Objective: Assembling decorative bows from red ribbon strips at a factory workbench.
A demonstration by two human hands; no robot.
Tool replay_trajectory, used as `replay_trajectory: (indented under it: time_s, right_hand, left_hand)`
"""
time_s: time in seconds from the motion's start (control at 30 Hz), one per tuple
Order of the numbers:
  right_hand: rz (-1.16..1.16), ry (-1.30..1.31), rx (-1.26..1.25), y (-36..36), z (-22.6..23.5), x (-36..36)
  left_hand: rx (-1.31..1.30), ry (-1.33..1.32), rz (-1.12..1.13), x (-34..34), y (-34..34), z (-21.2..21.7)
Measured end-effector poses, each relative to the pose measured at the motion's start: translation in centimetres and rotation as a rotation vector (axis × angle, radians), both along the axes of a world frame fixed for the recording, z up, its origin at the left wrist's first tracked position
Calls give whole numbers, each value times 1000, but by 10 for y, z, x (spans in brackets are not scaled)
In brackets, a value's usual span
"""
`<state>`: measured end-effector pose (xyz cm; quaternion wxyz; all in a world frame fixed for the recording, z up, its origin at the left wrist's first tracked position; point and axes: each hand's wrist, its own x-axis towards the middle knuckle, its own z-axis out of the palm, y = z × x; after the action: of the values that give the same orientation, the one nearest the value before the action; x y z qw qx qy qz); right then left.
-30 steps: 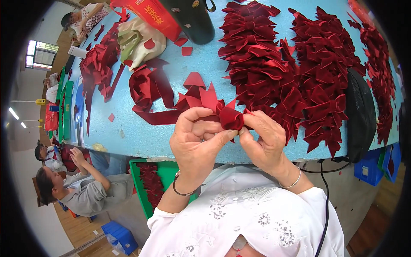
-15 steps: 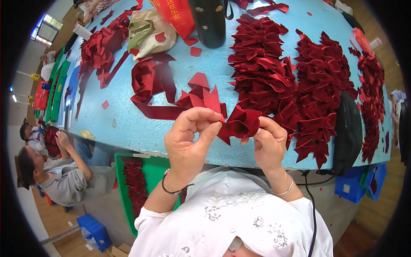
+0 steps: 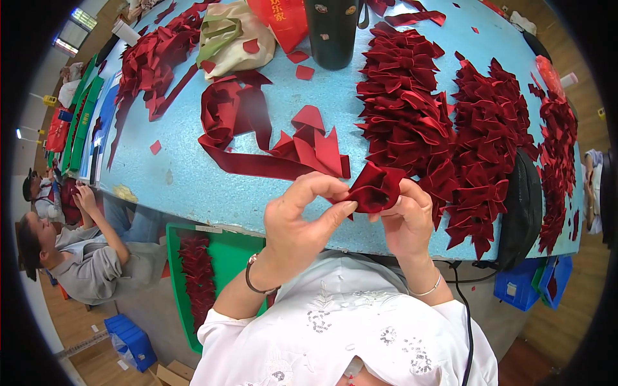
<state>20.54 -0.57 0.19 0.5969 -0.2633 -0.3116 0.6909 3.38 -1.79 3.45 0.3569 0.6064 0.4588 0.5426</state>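
Both hands pinch a folded piece of dark red ribbon [image 3: 374,188] just above the near edge of the light blue table [image 3: 193,186]. My left hand [image 3: 299,222] grips it from the left with thumb and forefinger. My right hand [image 3: 407,222] holds its right side, fingers curled around the fold. A long loose strip of the same red ribbon [image 3: 270,151] lies coiled on the table just beyond my hands. Rows of finished red bows [image 3: 412,109] are stacked to the right.
A dark cylinder-shaped container [image 3: 331,32] and a beige bag [image 3: 232,38] stand at the far side. More bows [image 3: 496,141] and a black object [image 3: 523,209] fill the right. A green bin of red ribbon [image 3: 199,276] sits below the table. A seated person [image 3: 84,257] works at left.
The ribbon piece has been folded tighter between my fingers, and the view has shifted slightly to the left and closer to the table.
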Motion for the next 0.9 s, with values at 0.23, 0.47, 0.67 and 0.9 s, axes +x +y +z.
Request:
replay_trajectory:
  time_s: [0.23,0.47,0.67,0.9]
  right_hand:
    - [-145,-147,53,-2,-7,-2]
    - [-102,-79,90,-3,1,-5]
    - [-35,-78,92,-6,6,-4]
    - [72,-46,66,-9,2,0]
  left_hand:
    - [451,323,-16,11,-11,-6]
    - [-56,-95,18,10,-22,-4]
    - [137,-13,-16,5,-7,-2]
    - [-205,-429,-167,-2,-12,9]
